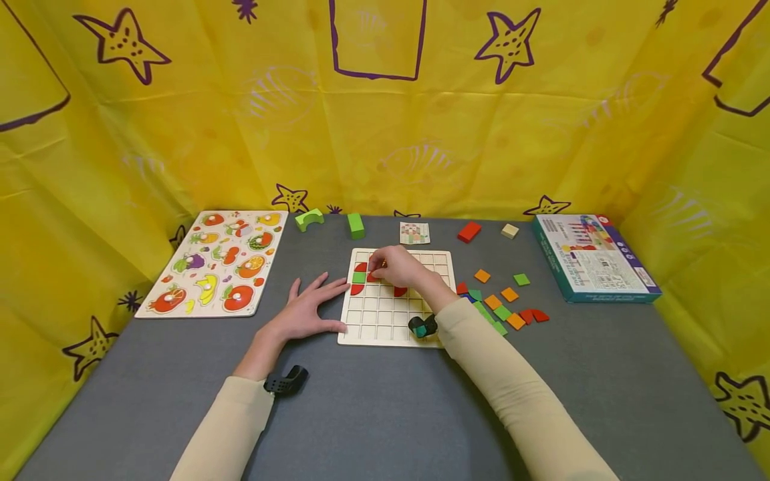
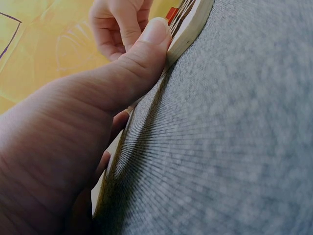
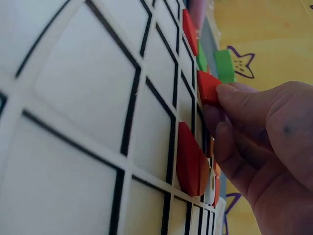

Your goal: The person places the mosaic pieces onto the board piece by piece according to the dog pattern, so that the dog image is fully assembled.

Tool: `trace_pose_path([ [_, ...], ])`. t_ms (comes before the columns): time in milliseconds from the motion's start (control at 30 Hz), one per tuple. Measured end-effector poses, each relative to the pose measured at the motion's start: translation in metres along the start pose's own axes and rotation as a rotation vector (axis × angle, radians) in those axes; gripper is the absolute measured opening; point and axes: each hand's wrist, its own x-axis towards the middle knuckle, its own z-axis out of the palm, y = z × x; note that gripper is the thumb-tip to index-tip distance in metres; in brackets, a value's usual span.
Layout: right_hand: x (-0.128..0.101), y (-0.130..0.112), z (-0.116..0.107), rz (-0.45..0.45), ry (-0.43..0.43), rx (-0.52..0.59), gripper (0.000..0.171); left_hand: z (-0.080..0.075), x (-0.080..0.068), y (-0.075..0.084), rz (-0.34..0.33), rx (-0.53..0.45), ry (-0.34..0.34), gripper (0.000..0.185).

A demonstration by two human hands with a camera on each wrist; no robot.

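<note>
My right hand (image 1: 402,268) pinches a red tile (image 3: 207,88) with a curved edge between thumb and fingertips, over the upper left of a wooden grid board (image 1: 369,319). Left of it on the board lie a green square tile (image 1: 359,277) and red curved tiles (image 1: 357,289). Another red tile (image 3: 188,161) sits in the grid nearer the right wrist; my hand partly hides the tiles behind it. My left hand (image 1: 303,312) is spread out, its thumb and fingertips touching the board's left edge.
Loose orange, green, red and blue tiles (image 1: 502,311) lie right of the board. A pattern card (image 1: 414,233), green blocks (image 1: 356,226), a red block (image 1: 469,232) and a beige block (image 1: 510,231) stand behind. A fruit puzzle (image 1: 210,264) is left, a box (image 1: 595,257) right.
</note>
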Motion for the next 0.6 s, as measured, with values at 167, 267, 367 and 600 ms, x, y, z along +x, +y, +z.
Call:
trace_pose_path([
  [167,-0.0001,0.0008,0.0011,-0.008,-0.023,-0.048,0.004,0.0001,-0.0001,0.0007,-0.006,0.000,0.000,0.092],
  [267,-0.0002,0.0007,0.0018,-0.021,-0.038,-0.081,0.007,-0.0001,-0.0004,0.0001,-0.005,0.001,0.001,0.092],
  [367,-0.0013,-0.0006,0.0017,-0.028,-0.049,-0.096,0.010,-0.0007,-0.0008,-0.0003,0.000,-0.002,0.003,0.092],
  [600,-0.0075,0.0040,-0.0075,-0.002,-0.041,-0.015,0.016,0.0000,0.0001,-0.0005,0.003,0.001,0.004,0.092],
])
